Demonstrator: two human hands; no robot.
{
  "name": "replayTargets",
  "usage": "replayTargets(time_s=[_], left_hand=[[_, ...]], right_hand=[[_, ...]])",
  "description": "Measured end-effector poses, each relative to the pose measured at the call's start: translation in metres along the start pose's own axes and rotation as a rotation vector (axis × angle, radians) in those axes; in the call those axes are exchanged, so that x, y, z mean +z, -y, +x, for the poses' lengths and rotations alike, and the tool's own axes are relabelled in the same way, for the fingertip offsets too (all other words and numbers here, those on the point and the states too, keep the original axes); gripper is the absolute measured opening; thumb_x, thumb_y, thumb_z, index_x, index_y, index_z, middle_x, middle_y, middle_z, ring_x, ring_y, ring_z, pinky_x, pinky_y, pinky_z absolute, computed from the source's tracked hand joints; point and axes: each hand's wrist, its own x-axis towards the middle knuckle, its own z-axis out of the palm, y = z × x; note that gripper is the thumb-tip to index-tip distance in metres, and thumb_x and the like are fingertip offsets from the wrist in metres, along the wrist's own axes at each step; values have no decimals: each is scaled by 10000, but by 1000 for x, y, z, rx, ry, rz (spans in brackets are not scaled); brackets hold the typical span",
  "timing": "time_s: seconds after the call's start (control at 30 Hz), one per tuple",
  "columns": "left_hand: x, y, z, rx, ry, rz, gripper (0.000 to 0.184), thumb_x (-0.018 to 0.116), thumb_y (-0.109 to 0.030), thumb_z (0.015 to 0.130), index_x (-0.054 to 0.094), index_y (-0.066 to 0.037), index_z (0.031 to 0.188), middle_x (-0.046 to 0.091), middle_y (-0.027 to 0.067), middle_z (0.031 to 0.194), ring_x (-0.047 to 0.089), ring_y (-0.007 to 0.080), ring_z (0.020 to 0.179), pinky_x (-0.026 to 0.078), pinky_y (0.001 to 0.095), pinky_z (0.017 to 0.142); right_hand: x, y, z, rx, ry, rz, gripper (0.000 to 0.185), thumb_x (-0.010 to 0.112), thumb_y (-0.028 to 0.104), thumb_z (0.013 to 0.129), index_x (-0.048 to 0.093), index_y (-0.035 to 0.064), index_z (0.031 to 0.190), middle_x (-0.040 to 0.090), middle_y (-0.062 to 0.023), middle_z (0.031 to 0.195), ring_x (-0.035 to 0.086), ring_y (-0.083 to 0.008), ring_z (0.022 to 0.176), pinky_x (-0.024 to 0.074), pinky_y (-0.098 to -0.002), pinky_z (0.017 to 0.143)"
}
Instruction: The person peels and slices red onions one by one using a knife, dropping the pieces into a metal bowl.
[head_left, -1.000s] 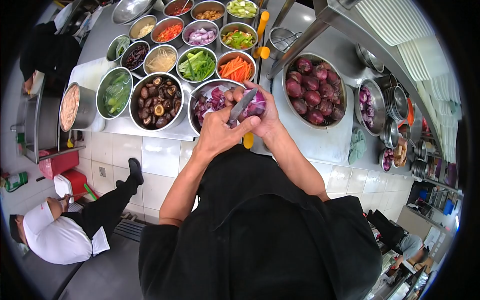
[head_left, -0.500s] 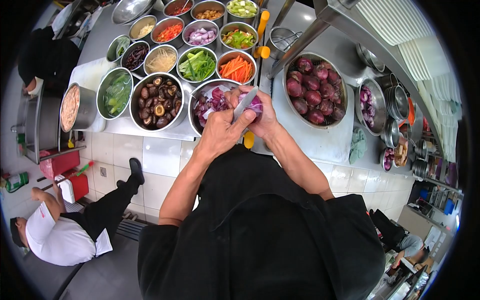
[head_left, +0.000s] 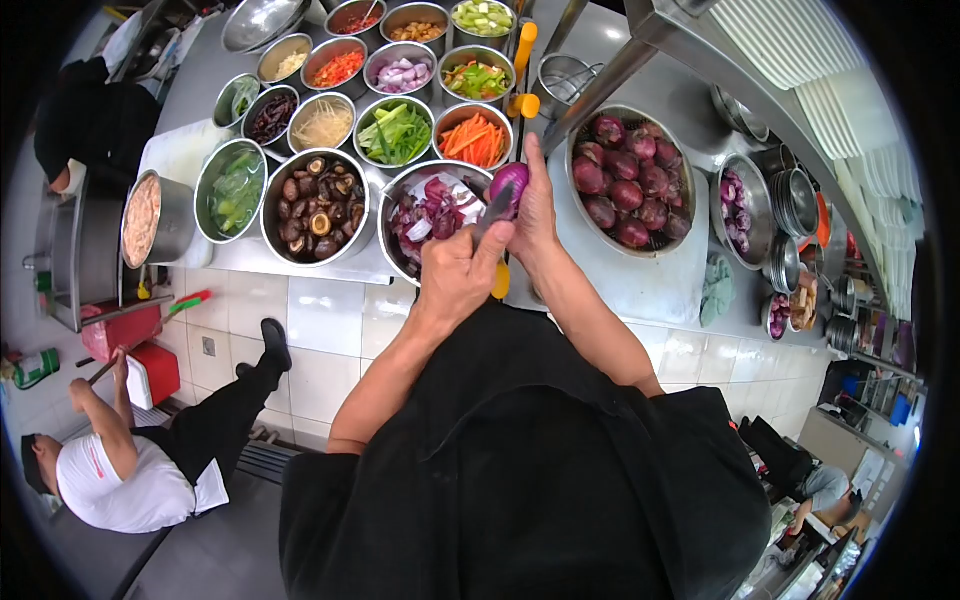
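Note:
In my left hand (head_left: 455, 275) is a knife (head_left: 499, 207), its fingers wrapped round the handle and its blade against a peeled purple onion (head_left: 511, 186). My right hand (head_left: 537, 205) supports the onion against its palm, the fingers stretched forward. Both hands are over the right side of a metal bowl (head_left: 383, 232) that contains loose red onion skins (head_left: 428, 215). To the right of my hands, a large perforated metal bowl (head_left: 574, 190) holds several whole unpeeled red onions (head_left: 632, 185).
Bowls of mushrooms (head_left: 318, 215), carrot strips (head_left: 473, 140) and green strips (head_left: 396, 132) crowd the left counter. A bowl of peeled onions (head_left: 737, 212) and a green cloth (head_left: 717, 290) lie right. A shelf post (head_left: 600, 85) slants overhead. A co-worker (head_left: 135, 465) is at left.
The fingers of my right hand have straightened forward, and the onion shows more fully. The knife blade has tilted against it. The co-worker at left has shifted the long handle they hold.

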Motion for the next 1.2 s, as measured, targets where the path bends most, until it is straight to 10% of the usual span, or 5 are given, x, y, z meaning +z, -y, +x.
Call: replayTargets(time_s=[0.17, 0.5, 0.8, 0.97, 1.2], left_hand=[[-2, 9, -5, 36, -60, -33, 463, 661, -334, 911, 576, 24, 630, 480, 139, 475, 469, 175, 411, 395, 353, 426], [-47, 44, 16, -215, 77, 635, 401, 717, -366, 817, 683, 32, 852, 653, 260, 744, 646, 438, 729, 498, 457, 645], [-28, 20, 15, -223, 38, 502, 465, 730, -345, 855, 625, 103, 795, 636, 144, 652, 514, 151, 596, 464, 348, 575], [-11, 18, 10, -212, 36, 441, 425, 718, -314, 871, 625, 93, 793, 616, 89, 637, 488, 139, 581, 446, 330, 559], [16, 3, 4, -227, 61, 479, 407, 699, -312, 885, 655, 93, 867, 656, 102, 714, 528, 135, 640, 469, 318, 620]], right_hand=[[11, 7, -10, 87, -33, 99, 632, 503, 725, 832, 540, 104, 719, 554, -51, 599, 544, -189, 497, 384, -265, 380], [-49, 30, 0, 89, 153, 291, 246, 551, 387, 912, 573, 152, 981, 641, -31, 850, 630, -175, 739, 466, -294, 514], [-146, 115, -25, -467, -149, 216, 255, 597, 296, 928, 544, 162, 1139, 634, 11, 1037, 625, -115, 865, 498, -278, 576], [-262, 172, -14, -629, -698, 0, 261, 573, 280, 938, 522, 113, 1131, 607, -34, 984, 611, -160, 831, 530, -298, 599], [-365, 254, 2, -687, -752, 148, 330, 501, 195, 957, 479, 26, 1240, 589, -121, 1109, 626, -276, 891, 578, -425, 809]])
